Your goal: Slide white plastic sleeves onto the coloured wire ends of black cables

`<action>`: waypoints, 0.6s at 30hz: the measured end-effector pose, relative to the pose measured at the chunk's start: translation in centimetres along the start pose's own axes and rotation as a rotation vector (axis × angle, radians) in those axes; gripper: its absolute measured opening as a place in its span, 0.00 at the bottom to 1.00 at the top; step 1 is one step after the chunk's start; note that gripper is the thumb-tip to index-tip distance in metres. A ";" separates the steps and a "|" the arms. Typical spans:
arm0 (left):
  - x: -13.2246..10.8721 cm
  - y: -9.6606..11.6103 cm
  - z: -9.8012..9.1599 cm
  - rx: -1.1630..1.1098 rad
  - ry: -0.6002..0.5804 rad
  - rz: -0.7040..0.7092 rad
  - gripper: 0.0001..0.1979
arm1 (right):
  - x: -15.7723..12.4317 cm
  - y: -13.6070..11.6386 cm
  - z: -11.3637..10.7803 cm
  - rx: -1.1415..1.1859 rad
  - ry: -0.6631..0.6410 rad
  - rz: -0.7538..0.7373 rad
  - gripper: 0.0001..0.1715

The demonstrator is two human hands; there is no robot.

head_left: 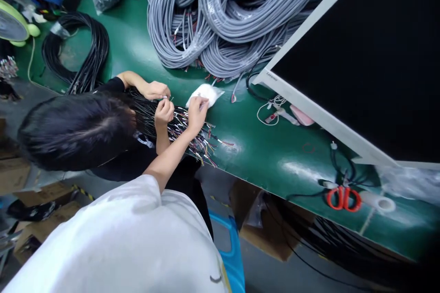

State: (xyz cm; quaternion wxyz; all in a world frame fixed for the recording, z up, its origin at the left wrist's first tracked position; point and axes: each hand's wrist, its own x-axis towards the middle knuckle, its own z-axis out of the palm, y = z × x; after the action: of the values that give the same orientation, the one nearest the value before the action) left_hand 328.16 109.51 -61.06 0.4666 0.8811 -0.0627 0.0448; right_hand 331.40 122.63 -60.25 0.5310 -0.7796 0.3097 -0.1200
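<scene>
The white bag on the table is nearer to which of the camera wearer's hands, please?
Left: the left hand is over the near side of the white bag, while the right hand is out of view.

The small bag (205, 90) is white, the wire bundle (147, 115) black with red, yellow and white ends (202, 146). The table (250, 142) is green, the big coils (220, 18) grey, the monitor's screen (364, 55) black in a pale frame (323, 116), the scissors' handles (341, 197) orange-red, the stool (236, 252) blue.

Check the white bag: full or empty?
Not empty: the white bag sits plump and bulging on the green table. Can't tell if it's completely full.
</scene>
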 end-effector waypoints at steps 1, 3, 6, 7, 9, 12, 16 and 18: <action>0.1 0.1 0.5 -0.030 0.007 0.027 0.04 | -0.1 0.4 0.7 0.004 0.036 0.019 0.30; 0.2 0.5 1.3 -0.079 0.016 0.077 0.03 | -0.4 1.0 1.3 0.019 0.082 0.033 0.29; -0.5 1.0 2.3 -0.120 -0.003 0.108 0.05 | -0.6 0.9 1.3 0.021 0.096 0.025 0.28; -1.0 1.1 2.6 -0.129 -0.020 0.112 0.05 | -0.7 0.8 1.2 0.008 0.087 0.023 0.28; -2.1 1.0 3.1 -0.145 -0.070 0.108 0.06 | -0.7 0.3 1.1 -0.037 0.047 0.021 0.27; -3.7 0.4 3.5 -0.176 -0.143 0.079 0.07 | -0.8 -0.3 1.0 -0.124 -0.073 -0.002 0.24; -4.9 -0.7 3.3 -0.265 -0.190 0.006 0.02 | -0.5 -1.4 -0.8 -0.238 -0.276 -0.098 0.26; -4.9 -1.4 2.7 -0.297 -0.165 -0.035 0.12 | -0.3 -2.2 -2.9 -0.296 -0.426 -0.243 0.23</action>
State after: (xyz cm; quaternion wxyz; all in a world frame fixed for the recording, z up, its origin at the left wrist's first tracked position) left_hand 323.63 108.41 -64.40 0.5856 0.8042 -0.0912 -0.0455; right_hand 330.48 121.14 -57.02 0.4461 -0.8878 0.1094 0.0303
